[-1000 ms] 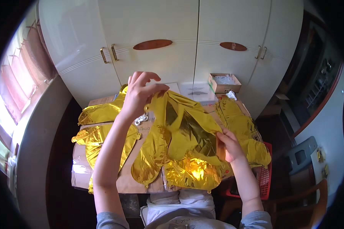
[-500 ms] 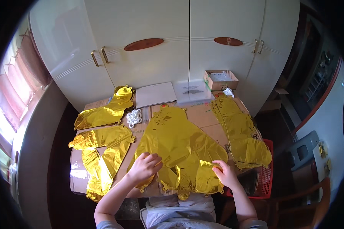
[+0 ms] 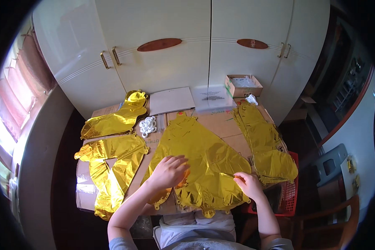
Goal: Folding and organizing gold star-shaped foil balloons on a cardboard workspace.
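Note:
A large gold foil balloon [image 3: 200, 148], flat and uninflated, lies in front of me with its narrow end away and its creased wide part near my lap. Over its left half is my left hand [image 3: 168, 171], open, fingers stretched rightward across the foil; whether the palm presses on it I cannot tell. My right hand [image 3: 249, 185] pinches a fold of the same balloon near its right edge, thumb and fingers closed. Flat gold foil pieces lie around it: a number-shaped one [image 3: 112, 166] and a curved one [image 3: 116, 121] at left, a long one [image 3: 264, 143] at right.
Cardboard [image 3: 227, 129] covers the table. White rings [image 3: 148, 126] lie in a pile left of centre. At the back sit a grey board [image 3: 172, 101], a clear plastic packet [image 3: 212, 99] and an open carton [image 3: 243, 89]. A red basket [image 3: 291, 196] stands by the right edge, near a wooden chair [image 3: 341, 227].
My left hand has moved right and slightly away from me, its fingers straightening. My right hand has shifted slightly right, still at the foil. The view has tilted a little.

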{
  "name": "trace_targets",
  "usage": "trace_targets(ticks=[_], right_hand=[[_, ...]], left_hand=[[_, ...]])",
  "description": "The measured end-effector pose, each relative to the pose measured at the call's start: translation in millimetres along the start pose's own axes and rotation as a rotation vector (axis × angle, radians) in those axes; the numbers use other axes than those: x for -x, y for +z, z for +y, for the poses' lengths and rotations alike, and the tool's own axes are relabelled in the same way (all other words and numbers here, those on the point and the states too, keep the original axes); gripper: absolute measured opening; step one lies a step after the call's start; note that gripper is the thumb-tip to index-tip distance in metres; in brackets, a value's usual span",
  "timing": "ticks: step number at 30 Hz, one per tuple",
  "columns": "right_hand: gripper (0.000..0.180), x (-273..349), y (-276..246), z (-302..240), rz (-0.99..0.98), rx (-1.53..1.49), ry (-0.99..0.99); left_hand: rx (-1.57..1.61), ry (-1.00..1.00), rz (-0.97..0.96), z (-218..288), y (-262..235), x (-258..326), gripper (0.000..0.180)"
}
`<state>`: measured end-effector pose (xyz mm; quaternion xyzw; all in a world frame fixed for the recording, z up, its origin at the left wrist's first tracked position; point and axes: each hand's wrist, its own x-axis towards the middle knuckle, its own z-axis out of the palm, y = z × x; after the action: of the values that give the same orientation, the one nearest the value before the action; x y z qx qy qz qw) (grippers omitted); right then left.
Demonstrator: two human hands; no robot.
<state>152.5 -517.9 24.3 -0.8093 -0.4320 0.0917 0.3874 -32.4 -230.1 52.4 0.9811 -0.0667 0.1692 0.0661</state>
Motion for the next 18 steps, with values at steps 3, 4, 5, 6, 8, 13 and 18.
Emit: trace_targets(ticks=[3,4,5,6,8,13,18], right_hand=[[0.021,-1.5,-0.5,8.5,-0.003,-0.03,0.034],[0.021,-1.5,-2.0,8.6,-0.027,-0.028,0.053],[0.021,-1.5,-4.4,6.7,-0.052,-0.026,0.075],[0.021,-2.0,-6.1,5.6,-0.078,-0.026,0.096],[0.022,-3.2,-5.4,8.2,-0.01,-0.015,0.014],[0.024,-4.1,-3.0,14.3,0.02,-0.005,0.037],[0.022,-8.5,-0.6,16.0,0.021,-0.019,0.099]], left_hand=[[-0.015,-0.058,-0.093,-6.4,13.6,-14.2,0.058],[-0.03,-0.06,-0.129,-8.9,18.3,-15.8,0.064],[-0.041,-0.061,-0.168,-10.3,23.0,-17.6,0.071],[-0.053,-0.063,-0.207,-11.0,26.4,-18.4,0.077],[-0.073,-0.057,-0.215,-9.6,31.6,-18.0,0.079],[-0.073,-0.071,-0.187,-6.9,40.3,-14.2,0.079],[-0.059,-0.099,-0.164,-7.3,43.2,-12.0,0.076]])
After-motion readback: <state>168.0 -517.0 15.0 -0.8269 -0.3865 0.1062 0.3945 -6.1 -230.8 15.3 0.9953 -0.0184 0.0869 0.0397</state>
